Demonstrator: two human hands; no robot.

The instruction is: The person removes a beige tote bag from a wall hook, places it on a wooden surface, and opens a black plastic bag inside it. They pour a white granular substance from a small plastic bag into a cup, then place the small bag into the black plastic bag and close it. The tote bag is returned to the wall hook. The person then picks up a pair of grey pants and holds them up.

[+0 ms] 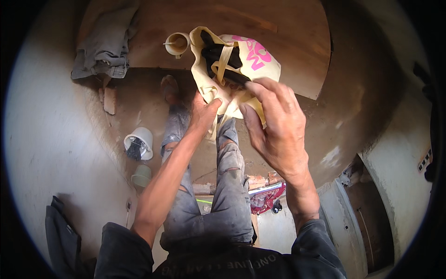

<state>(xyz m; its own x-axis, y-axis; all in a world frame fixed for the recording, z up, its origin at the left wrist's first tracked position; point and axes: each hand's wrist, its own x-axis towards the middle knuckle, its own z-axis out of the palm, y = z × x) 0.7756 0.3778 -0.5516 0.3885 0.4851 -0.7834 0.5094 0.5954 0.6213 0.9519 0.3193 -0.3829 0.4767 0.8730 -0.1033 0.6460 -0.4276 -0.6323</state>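
Observation:
A pale yellow cloth tote bag [267, 69] with pink lettering sits in front of me, its mouth turned toward me. Dark cloth-like contents [214, 55] show inside, and a strap loop hangs across them. My left hand [203, 111] is closed on the bag's near left rim, thumb on the inner side. At the bag's right side, my right hand [278, 116] has its thumb and forefinger apart, with nothing visible between them; its fingertips are at the opening. Just left of the bag stands a cream mug [177, 44] with a thin stick-like thing in it.
Mug and bag are at a brown board [162, 18], with grey trousers [104, 53] draped over its left edge. A white bucket [143, 139] and a greenish pot [141, 176] stand left of my legs. Bricks [275, 177] and a dark red bag [265, 201] lie behind my legs.

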